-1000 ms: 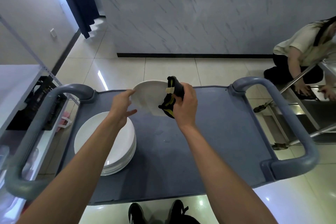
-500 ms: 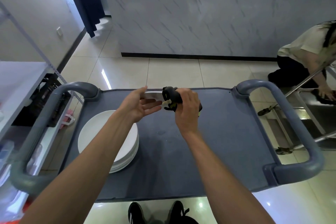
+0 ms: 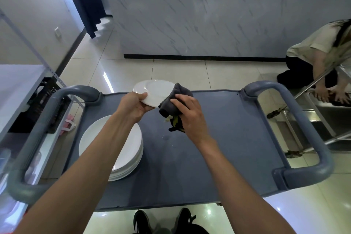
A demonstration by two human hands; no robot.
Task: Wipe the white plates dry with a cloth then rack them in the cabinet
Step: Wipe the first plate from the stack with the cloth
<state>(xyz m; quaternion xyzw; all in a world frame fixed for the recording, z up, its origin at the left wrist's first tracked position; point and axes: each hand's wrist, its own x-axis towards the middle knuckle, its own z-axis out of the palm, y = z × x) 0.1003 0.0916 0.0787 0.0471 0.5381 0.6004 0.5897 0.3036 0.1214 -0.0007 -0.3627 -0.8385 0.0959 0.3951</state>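
My left hand grips a small white plate by its near left rim and holds it nearly level above the far edge of the cart. A dark grey cloth with yellow trim is bunched in my right hand, which presses it against the plate's right side. A stack of larger white plates sits on the cart's left half, partly hidden by my left forearm.
The grey-blue cart has raised handles at left and right. A white shelf unit stands at the left. A person crouches at the right beside metal legs. My shoes are below.
The plate has turned from upright, through edge-on, to nearly flat with its top face showing. The cloth has moved onto the plate's right side. My left hand now grips the near rim.
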